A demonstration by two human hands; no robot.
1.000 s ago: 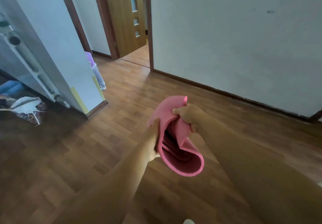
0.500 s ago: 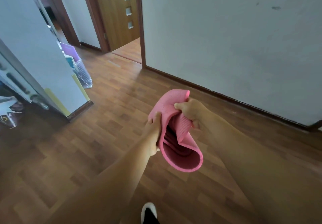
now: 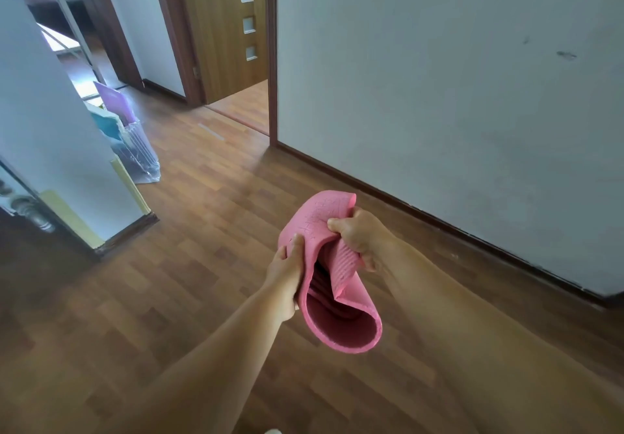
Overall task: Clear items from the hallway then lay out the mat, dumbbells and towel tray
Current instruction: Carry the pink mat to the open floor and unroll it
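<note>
Rolled pink mat [image 3: 344, 325] held over hallway floor [image 3: 202, 264].
Left hand [image 3: 285, 275] grips roll, right hand [image 3: 361, 234] pinches loose edge; I'd lower it before unrolling.

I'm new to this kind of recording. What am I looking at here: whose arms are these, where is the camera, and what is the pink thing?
There is no machine here: the two grips are a person's bare hands. Every picture comes from one wide-angle camera worn on the person's head, looking forward and down, so the arms reach in from the bottom edge. The left grip and the right grip both hold a loosely rolled pink mat in the air above the wooden floor; the right one pinches its loose outer edge. On the floor by the wall corner at the left sits a plastic-wrapped bundle. Ahead is an open wooden door.
</note>
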